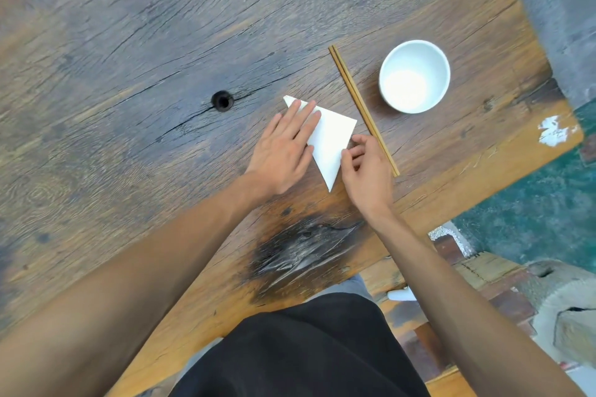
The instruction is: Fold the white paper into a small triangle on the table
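Note:
The white paper [332, 145] lies flat on the worn wooden table [129, 74] as a triangle, one tip pointing toward me. My left hand [283, 148] rests palm down on the paper's left part, fingers spread and pressing it flat, hiding that side. At the paper's right edge, my right hand [364, 167] has its fingertips curled and touching the edge; whether it pinches the paper is unclear.
A pair of brown chopsticks [362, 109] lies just right of the paper, close to my right hand. An empty white bowl [414, 76] stands beyond them. A dark knot hole [222, 100] sits left of the paper. The table's edge runs diagonally at the right.

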### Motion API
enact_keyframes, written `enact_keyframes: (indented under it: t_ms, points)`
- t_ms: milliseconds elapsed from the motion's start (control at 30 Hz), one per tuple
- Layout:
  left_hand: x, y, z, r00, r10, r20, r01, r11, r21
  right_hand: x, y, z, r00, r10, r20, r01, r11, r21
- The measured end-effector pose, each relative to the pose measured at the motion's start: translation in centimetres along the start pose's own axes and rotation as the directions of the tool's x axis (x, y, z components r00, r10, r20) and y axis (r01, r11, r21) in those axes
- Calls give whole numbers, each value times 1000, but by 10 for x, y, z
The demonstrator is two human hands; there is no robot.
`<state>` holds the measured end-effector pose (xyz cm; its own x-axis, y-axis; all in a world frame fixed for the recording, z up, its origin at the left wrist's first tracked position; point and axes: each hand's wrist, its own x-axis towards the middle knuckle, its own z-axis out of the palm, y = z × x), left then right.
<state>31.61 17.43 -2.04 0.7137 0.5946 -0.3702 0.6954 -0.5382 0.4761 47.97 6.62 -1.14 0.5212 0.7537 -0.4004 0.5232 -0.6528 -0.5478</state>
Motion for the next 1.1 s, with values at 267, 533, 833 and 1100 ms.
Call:
enact_keyframes:
  t_ms: [267, 533, 833, 1100]
  points:
    - [6, -17, 9, 993, -84, 78, 70, 983, 169, -8, 0, 21, 954, -266, 139, 298, 894, -334]
    - [5, -21, 15, 991, -119, 53, 111, 984, 143, -5, 25, 33, 957, -227, 181, 285, 850, -442]
    - [6, -35, -5, 980, -189, 57, 174, 965, 197, -3, 30, 38, 954, -232, 190, 297, 830, -473]
    - [-43, -65, -48, 955, -295, -13, 291, 933, 214, -2, 27, 35, 945, -240, 223, 320, 822, -471]
